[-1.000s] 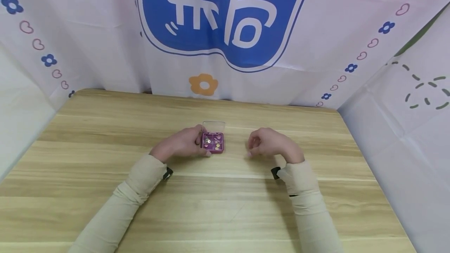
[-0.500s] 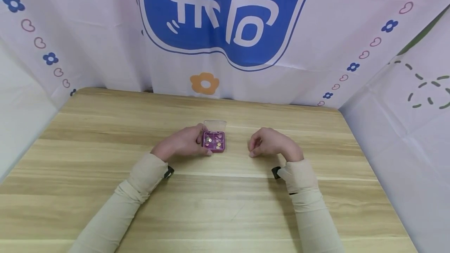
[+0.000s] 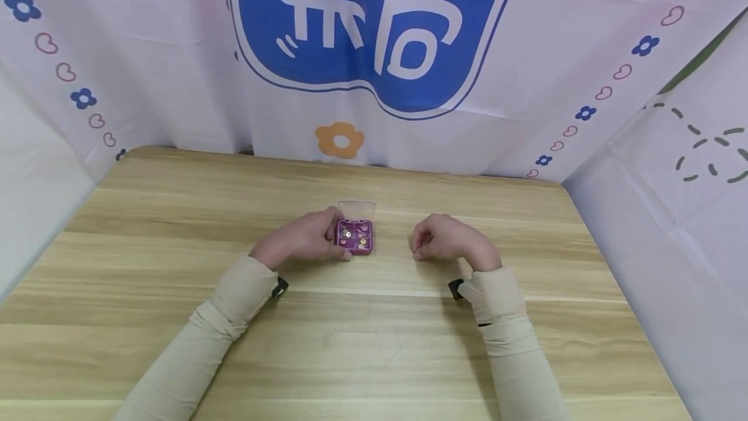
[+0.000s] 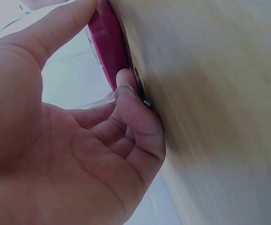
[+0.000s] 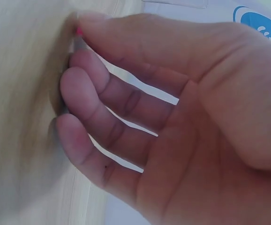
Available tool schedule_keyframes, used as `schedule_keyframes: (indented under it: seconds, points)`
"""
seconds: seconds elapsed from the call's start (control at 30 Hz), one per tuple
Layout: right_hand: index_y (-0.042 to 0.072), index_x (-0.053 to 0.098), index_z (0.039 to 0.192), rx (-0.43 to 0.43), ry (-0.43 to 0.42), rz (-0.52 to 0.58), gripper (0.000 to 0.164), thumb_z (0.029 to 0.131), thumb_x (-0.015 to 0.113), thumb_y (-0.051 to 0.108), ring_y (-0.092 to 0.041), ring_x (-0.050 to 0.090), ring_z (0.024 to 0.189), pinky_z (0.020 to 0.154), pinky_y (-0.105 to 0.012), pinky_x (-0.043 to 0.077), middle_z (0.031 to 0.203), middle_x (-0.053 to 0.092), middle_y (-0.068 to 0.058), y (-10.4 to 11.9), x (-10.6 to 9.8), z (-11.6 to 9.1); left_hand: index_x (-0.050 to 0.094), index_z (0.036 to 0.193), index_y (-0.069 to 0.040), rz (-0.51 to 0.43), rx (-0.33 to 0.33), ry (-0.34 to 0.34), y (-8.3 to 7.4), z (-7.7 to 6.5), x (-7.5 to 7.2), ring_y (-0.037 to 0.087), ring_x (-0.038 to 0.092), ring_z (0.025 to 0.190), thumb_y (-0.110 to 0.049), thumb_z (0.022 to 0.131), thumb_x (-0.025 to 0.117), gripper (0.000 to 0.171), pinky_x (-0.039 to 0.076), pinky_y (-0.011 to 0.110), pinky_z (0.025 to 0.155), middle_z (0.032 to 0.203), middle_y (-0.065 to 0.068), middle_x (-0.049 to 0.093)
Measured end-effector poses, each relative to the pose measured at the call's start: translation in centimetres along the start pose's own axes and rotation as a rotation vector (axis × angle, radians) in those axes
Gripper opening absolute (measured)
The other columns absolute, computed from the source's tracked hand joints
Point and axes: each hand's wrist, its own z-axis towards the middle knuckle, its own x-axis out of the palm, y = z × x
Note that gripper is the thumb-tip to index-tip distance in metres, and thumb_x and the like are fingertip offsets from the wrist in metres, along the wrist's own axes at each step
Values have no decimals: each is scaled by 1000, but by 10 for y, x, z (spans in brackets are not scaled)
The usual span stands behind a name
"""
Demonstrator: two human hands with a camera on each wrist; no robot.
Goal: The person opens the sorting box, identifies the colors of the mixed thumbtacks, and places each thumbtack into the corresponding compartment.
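A small purple compartment box point(image 3: 354, 237) lies on the table with its clear lid point(image 3: 357, 210) raised at the back. Several tiny yellow, pink and pale pieces sit in its compartments, too small to identify. My left hand point(image 3: 311, 234) grips the box from the left, thumb at the near edge and fingers toward the back. In the left wrist view the magenta side wall point(image 4: 109, 44) shows between thumb and fingers. To the right of the box, my right hand point(image 3: 448, 239) is low at the tabletop with curled fingers. Its thumb pinches a tiny pink piece point(image 5: 79, 31), mostly hidden.
The wood-grain table point(image 3: 362, 356) extends around both hands. Behind it hangs a white cloth point(image 3: 193, 83) with a blue emblem, and pale cloth also lines both sides. Black wrist devices point(image 3: 456, 289) sit at the cuffs.
The right hand's thumb and fingertips have drawn slightly closer together at the tabletop. The left hand and the box stay in place.
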Motion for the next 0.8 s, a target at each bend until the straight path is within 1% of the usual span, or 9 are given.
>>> schedule_keyframes:
  seconds: [0.23, 0.4, 0.63, 0.8]
  points:
    - [13, 66, 81, -25, -77, -38, 8, 84, 70, 7, -15, 56, 70, 65, -34, 49, 77, 64, 0, 3, 1, 3, 43, 124, -10, -1, -4, 0, 0, 0, 0, 20, 53, 75, -39, 71, 80, 71, 47, 34, 65, 88, 9, 56]
    - [11, 67, 82, -25, -134, -28, 6, 84, 69, 6, -14, 58, 70, 67, -34, 51, 78, 65, -1, 7, -1, 5, 43, 124, -10, -6, -4, -1, 0, 0, -1, 20, 53, 75, -39, 71, 80, 71, 47, 35, 65, 88, 9, 56]
    - [8, 67, 85, -46, -183, -2, 7, 83, 68, 2, -14, 58, 72, 68, -34, 51, 80, 65, 0, 9, 0, 8, 42, 126, -9, -6, -8, 2, -1, -1, -1, 21, 54, 75, -39, 71, 80, 73, 48, 35, 65, 89, 9, 56]
    - [8, 67, 87, -42, -215, -1, 8, 81, 68, 2, -14, 58, 74, 69, -34, 51, 80, 64, 0, 11, 0, 9, 42, 126, -9, -2, -3, 5, -1, -1, -2, 21, 54, 75, -38, 71, 80, 73, 47, 35, 65, 88, 9, 56]
